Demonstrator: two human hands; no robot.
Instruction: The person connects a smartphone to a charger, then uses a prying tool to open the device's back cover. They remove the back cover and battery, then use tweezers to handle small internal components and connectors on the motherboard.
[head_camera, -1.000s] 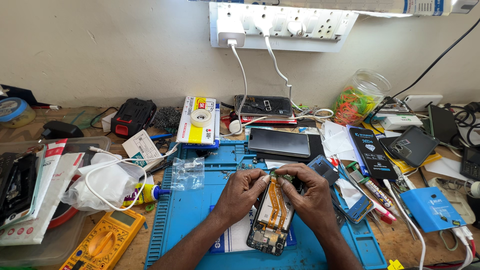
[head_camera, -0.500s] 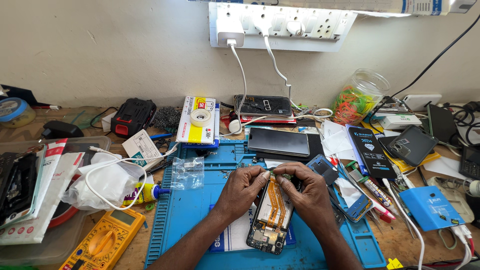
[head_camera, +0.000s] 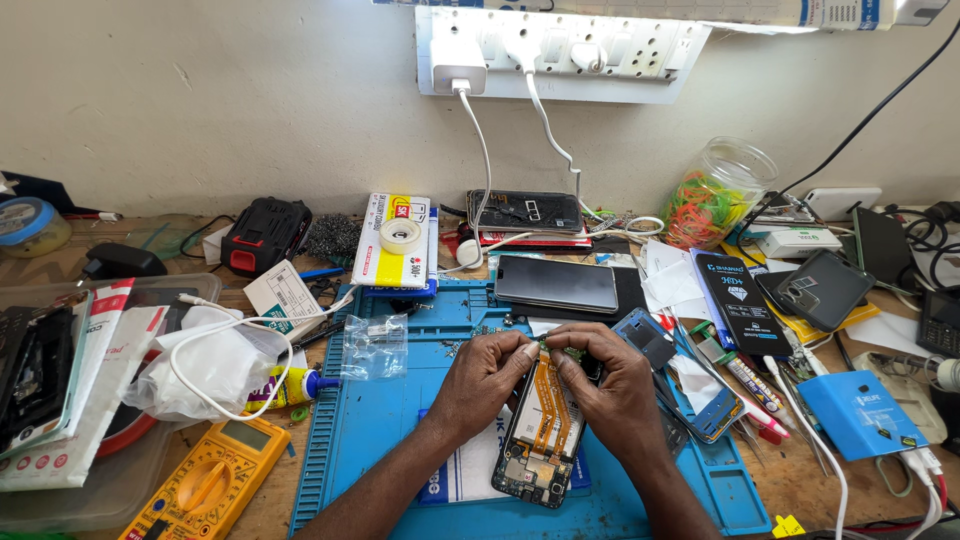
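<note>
Pinching a small part at the opened phone's (head_camera: 541, 430) top edge, the left hand (head_camera: 487, 377) and right hand (head_camera: 612, 385) should press lightly; the orange flex cable (head_camera: 551, 405) beneath them looks fragile.

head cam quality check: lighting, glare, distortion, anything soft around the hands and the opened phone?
Head view: bright, even light, soft short shadows under the left hand and right hand; the opened phone is sharp, orange flex cables readable; mild sheen on the dark phone screen behind; wide-angle bowing bends the wall socket strip and desk edges; no motion blur visible.
</note>
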